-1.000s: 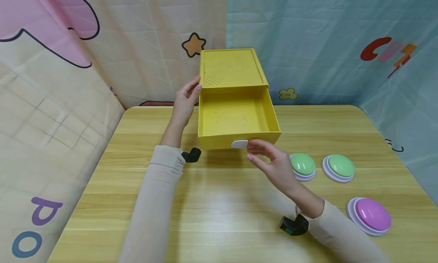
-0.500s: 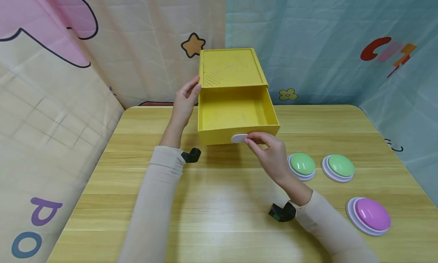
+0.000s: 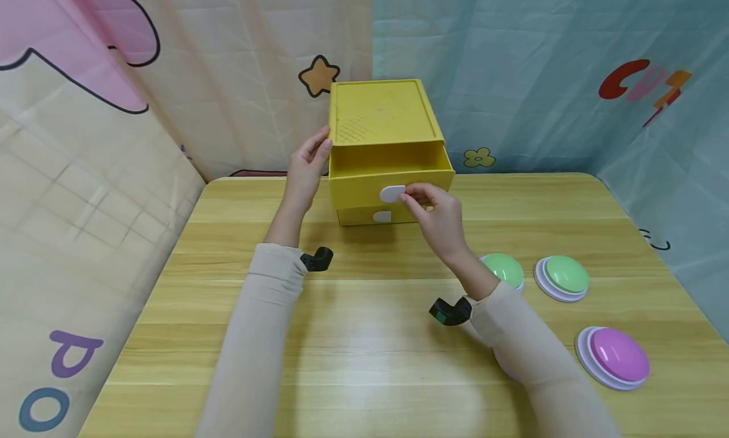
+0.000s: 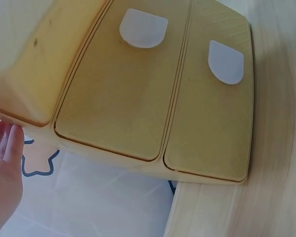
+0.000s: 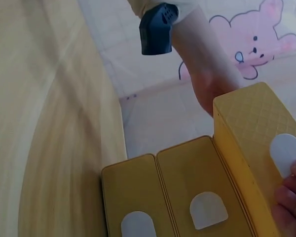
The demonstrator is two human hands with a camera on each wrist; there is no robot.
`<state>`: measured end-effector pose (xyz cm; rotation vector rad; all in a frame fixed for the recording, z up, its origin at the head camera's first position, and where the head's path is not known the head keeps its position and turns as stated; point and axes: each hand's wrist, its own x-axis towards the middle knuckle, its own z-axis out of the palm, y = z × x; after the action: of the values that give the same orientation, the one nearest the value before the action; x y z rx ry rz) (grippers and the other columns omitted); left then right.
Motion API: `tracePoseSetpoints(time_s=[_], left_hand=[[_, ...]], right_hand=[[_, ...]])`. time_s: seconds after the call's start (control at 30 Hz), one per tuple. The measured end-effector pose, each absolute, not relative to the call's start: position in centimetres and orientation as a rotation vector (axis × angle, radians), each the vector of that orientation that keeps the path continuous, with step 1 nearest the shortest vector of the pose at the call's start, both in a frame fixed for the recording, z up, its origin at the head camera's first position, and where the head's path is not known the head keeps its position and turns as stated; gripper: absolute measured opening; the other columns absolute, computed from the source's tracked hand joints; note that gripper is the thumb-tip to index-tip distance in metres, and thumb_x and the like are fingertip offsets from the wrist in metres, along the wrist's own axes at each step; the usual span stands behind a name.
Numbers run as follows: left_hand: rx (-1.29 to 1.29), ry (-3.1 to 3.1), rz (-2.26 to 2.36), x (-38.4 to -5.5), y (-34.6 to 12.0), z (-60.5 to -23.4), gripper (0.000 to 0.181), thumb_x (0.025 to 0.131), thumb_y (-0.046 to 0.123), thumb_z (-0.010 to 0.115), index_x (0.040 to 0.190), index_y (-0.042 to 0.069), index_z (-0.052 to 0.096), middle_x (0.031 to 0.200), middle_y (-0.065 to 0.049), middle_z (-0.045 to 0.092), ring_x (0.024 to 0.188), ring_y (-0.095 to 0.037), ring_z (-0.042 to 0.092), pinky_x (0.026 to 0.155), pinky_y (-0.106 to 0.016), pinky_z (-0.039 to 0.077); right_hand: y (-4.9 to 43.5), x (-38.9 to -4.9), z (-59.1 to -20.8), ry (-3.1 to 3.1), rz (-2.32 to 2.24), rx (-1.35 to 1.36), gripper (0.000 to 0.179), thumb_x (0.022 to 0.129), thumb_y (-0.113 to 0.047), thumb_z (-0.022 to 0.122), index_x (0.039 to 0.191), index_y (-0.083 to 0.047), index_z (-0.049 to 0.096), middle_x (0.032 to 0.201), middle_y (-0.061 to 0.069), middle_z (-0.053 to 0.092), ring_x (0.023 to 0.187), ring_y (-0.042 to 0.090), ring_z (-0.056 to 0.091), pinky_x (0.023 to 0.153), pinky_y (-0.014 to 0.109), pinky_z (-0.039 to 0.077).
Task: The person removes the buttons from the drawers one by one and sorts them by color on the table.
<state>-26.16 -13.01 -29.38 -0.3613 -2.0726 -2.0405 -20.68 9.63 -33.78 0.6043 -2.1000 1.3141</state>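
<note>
A yellow drawer cabinet [image 3: 381,112] stands at the back of the table. Its top drawer [image 3: 355,190] is partly pulled out, and the part of its inside that shows is bare. My right hand [image 3: 438,219] pinches the white handle [image 3: 392,193] on that drawer between thumb and fingers. Against the cabinet's left side, near the top, my left hand [image 3: 305,172] rests with fairly straight fingers, also seen in the left wrist view. Two lower drawers, the middle drawer [image 4: 118,89] and the bottom drawer [image 4: 207,118], sit closed below, each with a white handle.
To the right are a green dome button [image 3: 567,274] and a pink dome button [image 3: 619,357] on white bases. Another green button [image 3: 504,268] is partly behind my right forearm. A printed curtain [image 3: 512,77] hangs right behind the cabinet.
My right hand has taken hold of the handle and moved away from me, sliding the top drawer inward; less of its inside shows. My left hand has stayed at the cabinet's side.
</note>
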Motion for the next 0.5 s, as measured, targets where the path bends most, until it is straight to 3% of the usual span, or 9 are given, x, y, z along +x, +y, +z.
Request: tracePoseSetpoints(time_s=[0.23, 0.5], left_hand=[[-0.370, -2.072, -2.034, -26.4, -13.0, -29.4, 0.042, 0.094, 0.016, 0.049, 0.131, -0.002, 0.043, 0.137, -0.007, 0.040, 0.120, -0.014, 0.041, 0.096, -0.020, 0.035], [-0.388, -2.069, -1.994, -27.8, -13.4, -30.9, 0.043, 0.092, 0.023, 0.051, 0.130, 0.004, 0.046, 0.136, -0.003, 0.042, 0.119, -0.010, 0.041, 0.096, -0.018, 0.035]], right_hand=[[9.1, -23.3, -33.6, -2.129, 1.324, 0.542, 0.016, 0.082, -0.011, 0.067, 0.087, 0.003, 0.066, 0.082, 0.010, 0.066, 0.071, 0.018, 0.060, 0.064, 0.024, 0.050], [8.9, -25.1, -33.3, -2.152, 1.338, 0.521, 0.017, 0.083, -0.014, 0.066, 0.088, 0.003, 0.065, 0.082, 0.010, 0.066, 0.071, 0.016, 0.059, 0.064, 0.024, 0.049]])
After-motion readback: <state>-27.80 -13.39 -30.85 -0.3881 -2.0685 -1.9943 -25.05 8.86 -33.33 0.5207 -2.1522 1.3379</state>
